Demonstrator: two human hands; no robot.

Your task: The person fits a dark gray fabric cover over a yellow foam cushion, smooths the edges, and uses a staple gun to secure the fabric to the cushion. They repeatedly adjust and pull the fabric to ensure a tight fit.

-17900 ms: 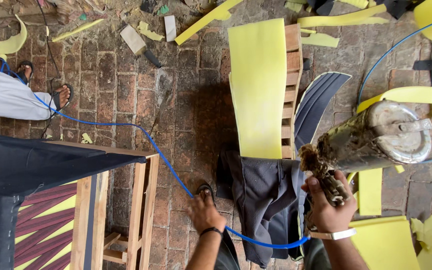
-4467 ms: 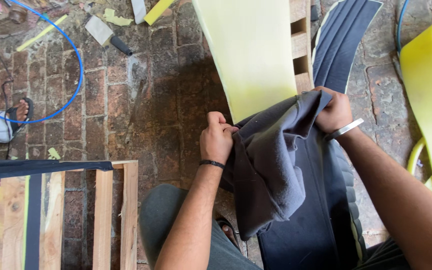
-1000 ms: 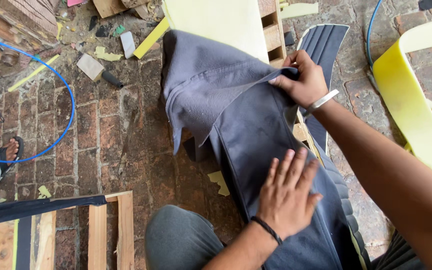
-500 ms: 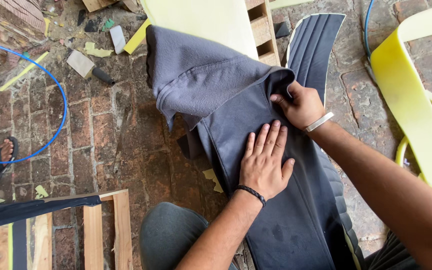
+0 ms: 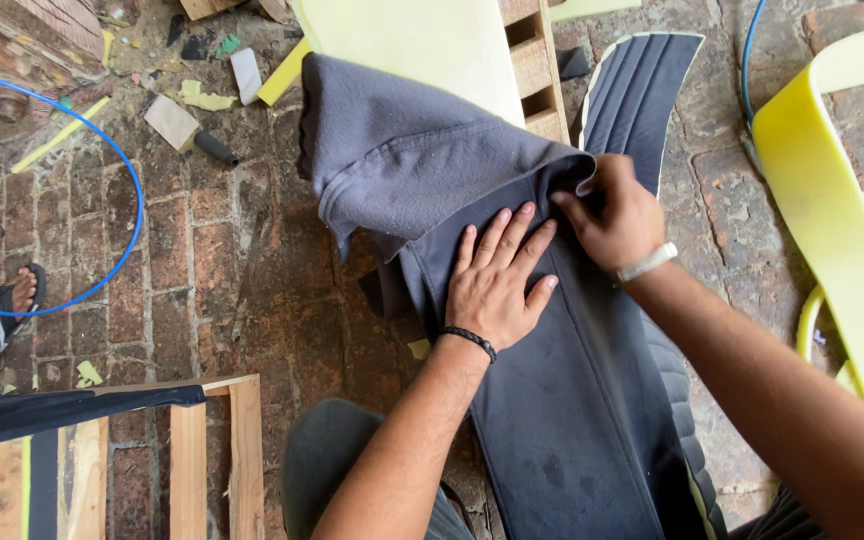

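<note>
Worn brick floor (image 5: 202, 270), littered with yellow foam scraps (image 5: 202, 97) and blue hose (image 5: 122, 160).

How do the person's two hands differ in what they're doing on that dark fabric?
The left hand lies flat, its fingers spread, pressing the dark fabric; the right hand is curled, pinching the fabric's fold. The left wrist wears a black band, the right a white one. Both touch the same fabric.
</note>
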